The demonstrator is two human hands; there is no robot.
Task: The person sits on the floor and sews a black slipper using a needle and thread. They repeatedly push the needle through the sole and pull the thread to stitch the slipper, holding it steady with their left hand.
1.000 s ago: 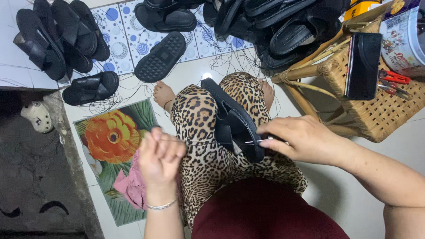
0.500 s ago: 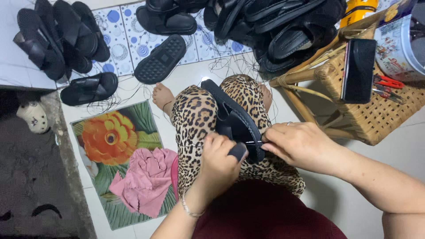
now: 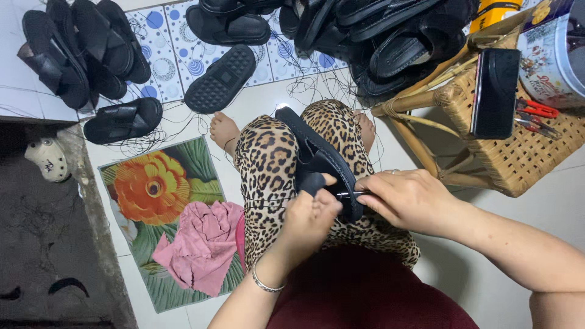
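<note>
**Black sandal held on the lap between both hands**

The black sandal lies across the person's knees, on the leopard-print trousers, its toe end pointing far and left. It looks light, with a rubbery sole that probably bends a little and a softer strap; I judge it is best held by the sole edge or the strap. The left hand has its fingers closed around the strap from the near side. The right hand pinches a thin dark tool, perhaps a needle, against the sole's near end. On the right stands a wicker stool; more black sandals lie far on the floor.
</note>
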